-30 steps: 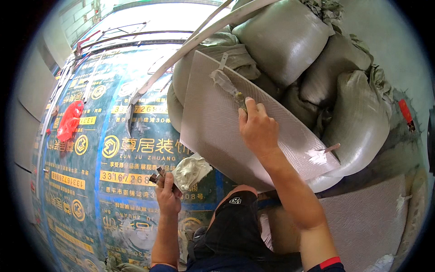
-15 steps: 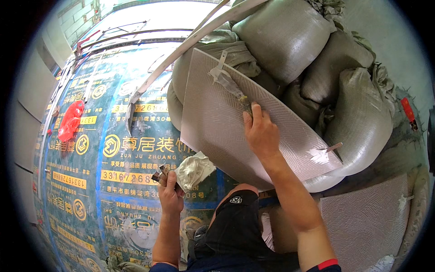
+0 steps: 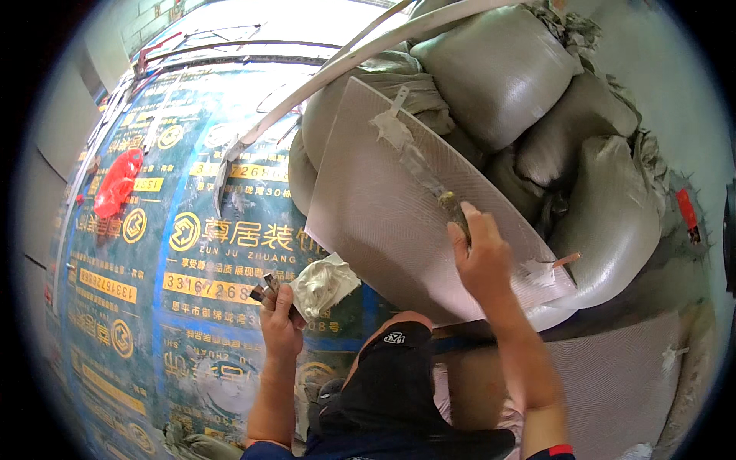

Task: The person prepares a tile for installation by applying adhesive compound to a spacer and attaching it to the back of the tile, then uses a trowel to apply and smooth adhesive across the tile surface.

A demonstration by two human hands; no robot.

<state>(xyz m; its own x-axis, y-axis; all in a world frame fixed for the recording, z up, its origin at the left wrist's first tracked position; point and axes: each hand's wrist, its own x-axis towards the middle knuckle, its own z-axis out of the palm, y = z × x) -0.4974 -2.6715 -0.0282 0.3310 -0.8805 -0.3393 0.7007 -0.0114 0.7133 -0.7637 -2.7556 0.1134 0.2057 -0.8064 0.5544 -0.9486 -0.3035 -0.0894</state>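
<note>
My right hand [image 3: 484, 257] is closed round the dark handle of a putty knife [image 3: 420, 170]. Its paste-smeared blade is over the ribbed back of a large tile [image 3: 376, 230], just below a white paste patch [image 3: 393, 132] around a perforated metal clip [image 3: 399, 100] at the upper edge. Another clip [image 3: 566, 261] sits in paste at the tile's right corner. My left hand [image 3: 282, 316] grips a flat scraper loaded with a mound of white paste [image 3: 326, 285]. Several small metal strips [image 3: 264, 290] stick out beside the thumb of that hand.
The tile leans on a heap of stuffed woven sacks [image 3: 494, 73]. A second ribbed tile [image 3: 613, 391] lies at the lower right. A long pale pole [image 3: 337, 65] slants past the sacks. Printed sheeting [image 3: 199, 330] covers the floor, with a red plastic bag [image 3: 119, 184] on it.
My right hand has drawn the putty knife back toward me and to the right, away from the upper clip. The left hand still holds the paste-loaded scraper. The view has shifted slightly.
</note>
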